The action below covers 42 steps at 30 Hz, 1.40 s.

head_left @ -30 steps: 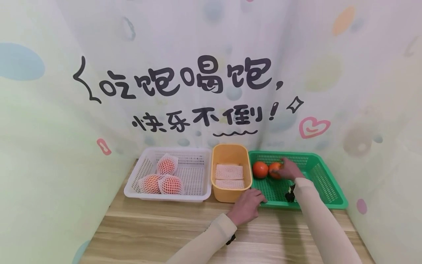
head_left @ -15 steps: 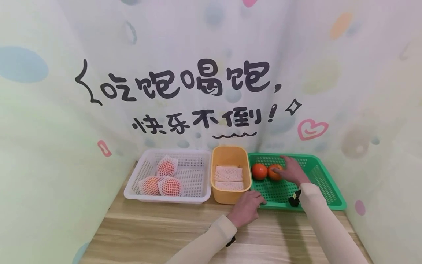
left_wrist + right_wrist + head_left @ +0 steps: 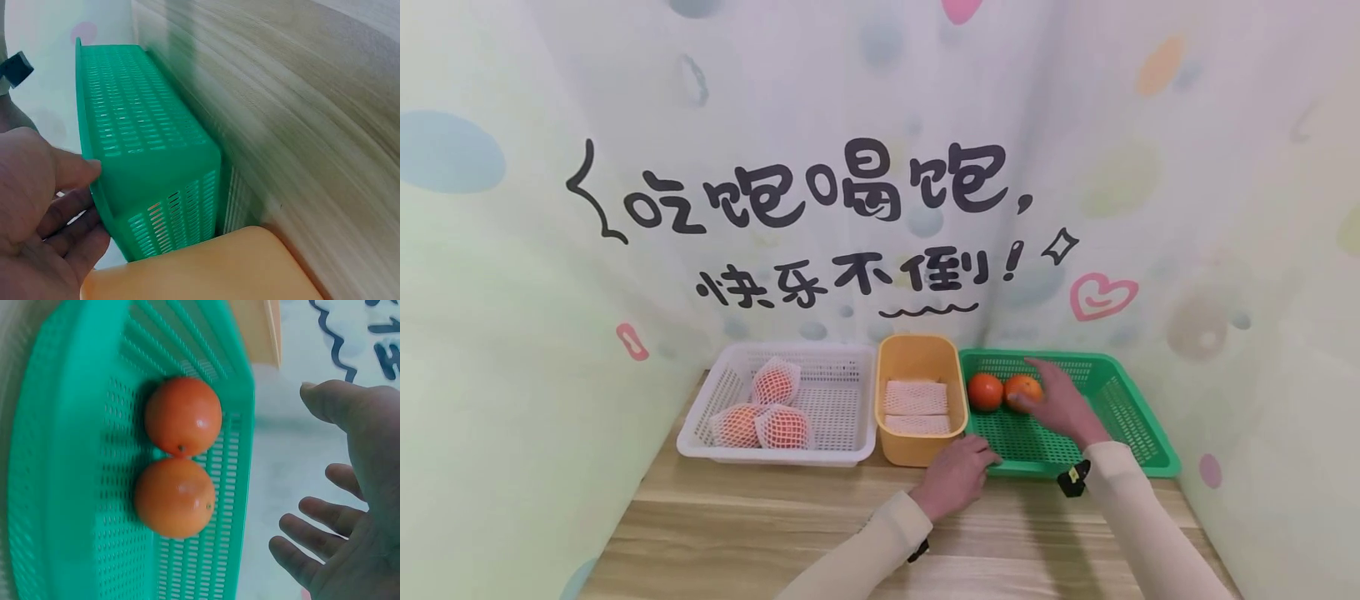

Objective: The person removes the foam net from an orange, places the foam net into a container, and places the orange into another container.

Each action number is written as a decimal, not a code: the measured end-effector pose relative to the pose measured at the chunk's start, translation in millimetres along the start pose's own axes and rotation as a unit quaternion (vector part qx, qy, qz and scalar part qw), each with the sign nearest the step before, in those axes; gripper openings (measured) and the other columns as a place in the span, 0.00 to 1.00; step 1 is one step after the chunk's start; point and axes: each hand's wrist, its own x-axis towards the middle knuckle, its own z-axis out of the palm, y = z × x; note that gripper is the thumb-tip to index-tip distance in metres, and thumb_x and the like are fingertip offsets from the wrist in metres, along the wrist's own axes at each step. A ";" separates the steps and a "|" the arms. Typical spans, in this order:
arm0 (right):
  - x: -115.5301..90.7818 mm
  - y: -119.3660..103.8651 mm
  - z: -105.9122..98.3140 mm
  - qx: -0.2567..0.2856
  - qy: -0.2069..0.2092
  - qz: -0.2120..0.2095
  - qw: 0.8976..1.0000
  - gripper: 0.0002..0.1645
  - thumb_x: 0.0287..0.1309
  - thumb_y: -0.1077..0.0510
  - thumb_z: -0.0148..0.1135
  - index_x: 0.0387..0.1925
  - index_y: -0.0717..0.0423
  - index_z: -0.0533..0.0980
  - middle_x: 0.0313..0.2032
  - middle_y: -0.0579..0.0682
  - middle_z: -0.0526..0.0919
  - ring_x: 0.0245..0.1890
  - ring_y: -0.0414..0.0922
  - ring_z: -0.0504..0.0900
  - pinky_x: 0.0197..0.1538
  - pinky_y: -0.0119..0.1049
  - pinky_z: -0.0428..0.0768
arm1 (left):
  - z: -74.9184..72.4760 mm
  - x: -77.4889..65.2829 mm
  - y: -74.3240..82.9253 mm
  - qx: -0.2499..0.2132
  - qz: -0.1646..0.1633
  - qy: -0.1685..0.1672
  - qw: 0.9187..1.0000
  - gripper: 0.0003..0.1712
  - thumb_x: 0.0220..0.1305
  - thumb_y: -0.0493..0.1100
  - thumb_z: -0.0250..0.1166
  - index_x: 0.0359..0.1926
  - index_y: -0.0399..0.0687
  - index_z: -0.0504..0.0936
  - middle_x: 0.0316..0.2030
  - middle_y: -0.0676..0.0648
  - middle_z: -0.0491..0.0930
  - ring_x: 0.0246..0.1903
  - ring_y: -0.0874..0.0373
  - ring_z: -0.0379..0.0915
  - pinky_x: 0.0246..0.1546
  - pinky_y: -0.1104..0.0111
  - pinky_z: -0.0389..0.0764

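Two oranges lie side by side at the left end of the green basket: a redder orange and a lighter orange. My right hand hovers over the basket with its fingers spread and nothing in it; in the head view it overlaps the lighter orange. In the right wrist view this hand is apart from both fruits. My left hand holds the basket's near left corner. Seen from the left wrist, the thumb and fingers of that hand are at either side of the green rim.
A yellow-orange bin with white foam nets stands against the green basket's left side. Left of it is a white basket with several net-wrapped fruits. A printed curtain hangs behind the wooden table.
My right hand has drawn back from the lighter orange, its fingers spreading; the orange stays in the basket. The left hand keeps its place at the basket corner.
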 end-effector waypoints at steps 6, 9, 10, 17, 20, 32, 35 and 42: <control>-16.8 -7.9 14.3 -0.023 0.013 -0.040 0.999 0.46 0.66 0.46 0.67 0.75 0.61 0.60 0.73 0.69 0.63 0.70 0.69 0.65 0.66 0.69 0.72 | -7.9 -3.4 -0.2 -0.011 0.002 -0.026 1.000 0.16 0.71 0.49 0.66 0.56 0.54 0.87 0.50 0.55 0.81 0.52 0.63 0.72 0.54 0.78 0.77; -23.5 -10.5 20.4 -0.027 0.016 -0.046 0.998 0.45 0.65 0.48 0.68 0.75 0.61 0.60 0.73 0.69 0.63 0.69 0.70 0.67 0.64 0.69 0.73 | -12.7 -6.1 -3.8 -0.028 0.008 -0.018 0.999 0.18 0.72 0.51 0.63 0.57 0.52 0.86 0.53 0.53 0.79 0.55 0.62 0.70 0.57 0.77 0.77; -25.4 -11.7 22.5 -0.026 0.015 -0.045 0.999 0.45 0.65 0.49 0.68 0.75 0.60 0.61 0.73 0.69 0.63 0.69 0.70 0.67 0.63 0.70 0.73 | -14.7 -7.4 -5.5 -0.036 0.009 -0.011 0.999 0.18 0.73 0.51 0.63 0.57 0.51 0.86 0.53 0.52 0.78 0.55 0.61 0.70 0.58 0.77 0.77; -42.6 -29.7 41.4 -0.036 0.005 -0.048 0.998 0.42 0.64 0.49 0.69 0.72 0.64 0.65 0.68 0.70 0.70 0.66 0.69 0.72 0.61 0.68 0.76 | -31.1 -18.1 -21.0 -0.088 0.002 0.057 0.994 0.19 0.74 0.51 0.61 0.59 0.49 0.82 0.56 0.49 0.75 0.57 0.58 0.69 0.57 0.75 0.79; -49.3 -38.0 50.6 -0.032 -0.009 -0.056 0.998 0.40 0.64 0.48 0.69 0.69 0.65 0.69 0.66 0.67 0.75 0.63 0.66 0.76 0.61 0.64 0.79 | -39.3 -21.8 -27.1 -0.084 -0.013 0.063 0.994 0.21 0.74 0.53 0.62 0.60 0.49 0.82 0.57 0.49 0.76 0.59 0.57 0.70 0.60 0.72 0.79; -62.0 -50.2 75.4 -0.036 -0.032 -0.087 0.995 0.18 0.57 0.51 0.75 0.42 0.59 0.84 0.35 0.49 0.88 0.35 0.41 0.83 0.41 0.43 0.86 | -60.4 -40.6 -61.1 -0.104 -0.098 0.056 0.988 0.26 0.72 0.56 0.63 0.64 0.49 0.78 0.59 0.47 0.74 0.62 0.52 0.68 0.62 0.62 0.80; -62.9 -51.6 78.4 -0.053 -0.022 -0.091 0.994 0.16 0.56 0.52 0.76 0.40 0.59 0.84 0.33 0.48 0.88 0.31 0.39 0.81 0.38 0.41 0.84 | -64.6 -48.7 -75.0 -0.120 -0.123 0.057 0.984 0.26 0.72 0.55 0.63 0.63 0.47 0.78 0.58 0.45 0.74 0.62 0.51 0.69 0.62 0.59 0.80; -63.3 -54.9 80.6 -0.068 -0.018 -0.077 0.995 0.14 0.56 0.51 0.76 0.36 0.56 0.83 0.27 0.43 0.82 0.26 0.37 0.72 0.31 0.35 0.76 | -78.4 -65.8 -117.5 -0.154 -0.200 0.021 0.967 0.31 0.72 0.58 0.63 0.66 0.45 0.75 0.62 0.40 0.72 0.64 0.46 0.68 0.66 0.52 0.76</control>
